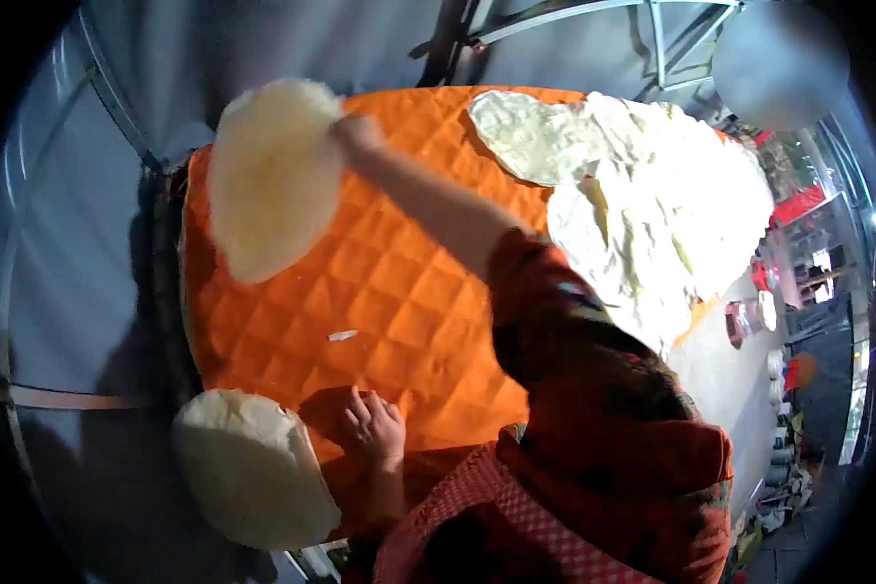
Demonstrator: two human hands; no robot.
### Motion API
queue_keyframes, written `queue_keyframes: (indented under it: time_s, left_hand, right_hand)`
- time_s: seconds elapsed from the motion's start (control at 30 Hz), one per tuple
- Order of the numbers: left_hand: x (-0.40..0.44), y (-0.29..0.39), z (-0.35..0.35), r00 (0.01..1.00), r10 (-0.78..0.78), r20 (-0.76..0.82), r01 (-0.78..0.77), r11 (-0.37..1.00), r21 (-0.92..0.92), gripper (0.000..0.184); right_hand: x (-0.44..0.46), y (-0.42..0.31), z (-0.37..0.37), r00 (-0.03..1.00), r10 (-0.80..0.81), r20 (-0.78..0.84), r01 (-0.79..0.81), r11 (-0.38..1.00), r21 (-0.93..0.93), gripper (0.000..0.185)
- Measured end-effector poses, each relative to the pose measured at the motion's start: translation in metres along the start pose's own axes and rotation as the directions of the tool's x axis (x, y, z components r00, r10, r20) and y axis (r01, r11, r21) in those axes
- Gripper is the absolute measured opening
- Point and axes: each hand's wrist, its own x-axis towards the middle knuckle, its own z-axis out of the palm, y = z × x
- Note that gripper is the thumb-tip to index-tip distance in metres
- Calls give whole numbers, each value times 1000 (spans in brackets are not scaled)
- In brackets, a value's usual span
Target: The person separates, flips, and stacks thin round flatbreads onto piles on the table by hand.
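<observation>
My right hand (358, 136) is closed on the edge of a thin round flatbread (274, 185), which hangs over the far left of the orange quilted cloth (409, 302) and is blurred by motion. My left hand (374, 428) lies near the cloth's front edge, fingers loosely bent and apart, with nothing visible in it. Beside it, a stack of pale flatbreads (253, 472) rests on the near left corner; how many layers it has I cannot tell. A small white scrap (342, 336) sits on the cloth between my hands.
Many thin flatbreads (652, 204) lie overlapping and wrinkled across the right side of the cloth. Metal frame bars (565, 15) and grey sheeting (78, 292) stand behind and to the left. At the right are a jar (745, 323) and assorted goods.
</observation>
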Motion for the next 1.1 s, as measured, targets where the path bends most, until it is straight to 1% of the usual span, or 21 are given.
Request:
queue_keyframes:
  time_s: [0.03,0.07,0.1,0.13,0.23,0.3,0.33,0.37,0.47,0.53,0.57,0.63,0.67,0.73,0.8,0.87,0.93,0.97,1.03,1.07,1.1]
  left_hand:
    - [2,3,-6,997,-39,59,41,999,-28,20]
    - [1,3,-6,999,-22,42,23,1000,-20,20]
    - [-1,1,-3,1000,-14,24,14,1000,-11,21]
    - [-4,1,-3,1000,-18,9,18,1000,7,21]
    - [-2,0,-6,1000,3,-18,-5,989,-145,29]
    - [-15,-13,22,994,-18,105,27,996,-79,31]
    - [-8,-5,-4,998,11,-70,-11,1000,1,30]
    - [-13,-9,13,995,-74,63,73,997,17,31]
    - [-16,-19,-16,997,70,20,-62,965,-256,30]
    - [-37,-19,-29,979,102,-176,-189,776,-601,24]
    - [-40,-13,-76,984,161,-79,-175,776,-606,23]
    - [-80,-28,-120,982,170,-86,-190,911,-367,13]
    - [-97,-34,-132,970,77,-228,-159,916,-367,5]
    - [-161,-83,-148,976,-116,-185,57,954,-295,3]
    - [-203,-111,-168,924,-330,-195,272,923,-272,5]
    - [-270,-167,-164,748,-659,-79,603,725,-333,8]
    - [-268,-147,-184,625,-775,-94,744,628,-228,10]
    - [-273,-138,-193,550,-827,-112,809,562,-175,12]
    - [-318,-165,-175,540,-836,-96,819,548,-172,12]
    - [-335,-172,-170,525,-846,-91,829,532,-169,12]
    - [-332,-157,-173,546,-836,-57,802,541,-252,12]
  right_hand:
    - [-29,47,-4,980,188,63,-198,925,324,18]
    - [-59,93,-10,918,376,127,-358,650,670,19]
    - [-90,139,-16,821,541,182,-399,315,861,21]
    - [-125,184,-18,772,613,171,-405,265,875,24]
    - [-247,282,-1,736,660,150,-559,467,685,33]
    - [-319,305,22,671,696,257,-681,441,585,39]
    - [-342,298,29,633,697,336,-722,375,581,42]
    - [-359,284,31,601,677,424,-749,290,596,46]
    - [-398,198,35,518,492,699,-796,-21,605,56]
    - [-409,145,37,470,382,796,-774,-255,580,62]
    - [-428,148,43,492,310,813,-655,-483,581,58]
    - [-428,150,67,407,408,817,-531,-623,575,44]
    - [-429,150,77,361,455,814,-455,-676,579,40]
    - [-418,153,72,205,448,870,-299,-818,492,41]
    - [-407,146,70,144,506,851,-203,-826,526,43]
    - [-397,151,70,67,524,849,-48,-848,527,47]
    - [-389,163,77,-12,520,854,75,-851,519,38]
    - [-388,170,81,5,516,857,122,-851,512,39]
    - [-386,176,90,39,502,864,202,-851,485,41]
    - [-383,172,58,112,412,904,182,-903,389,32]
    - [-387,211,109,280,425,861,-34,-892,451,25]
